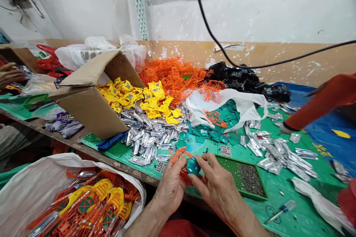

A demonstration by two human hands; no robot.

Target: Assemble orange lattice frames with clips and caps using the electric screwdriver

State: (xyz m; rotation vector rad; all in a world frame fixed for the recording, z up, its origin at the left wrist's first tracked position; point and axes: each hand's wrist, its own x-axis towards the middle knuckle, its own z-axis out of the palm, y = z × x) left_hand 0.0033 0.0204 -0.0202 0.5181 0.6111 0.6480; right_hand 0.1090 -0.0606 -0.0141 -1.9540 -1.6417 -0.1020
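Note:
My left hand (170,187) is closed around an orange plastic lattice frame (180,154), held just above the table's front edge. Against that frame, my right hand (219,179) pinches a shiny teal-green plastic piece (193,166) between thumb and fingers. My fingers hide part of both pieces. Behind my hands lie a pile of silver plastic parts (146,139) and a spread of similar teal-green pieces (207,132). Close to my right hand sits a green tray (228,168) with small dark metal pieces (251,179), perhaps screws, at its right end.
A tipped cardboard box (87,107) spills yellow parts (122,92). Orange frames (175,76) and black parts (239,79) are heaped behind. A white sack (25,189) at lower left holds assembled pieces. A co-worker's orange sleeve (319,103) reaches in from the right; another person's hand (10,76) shows far left.

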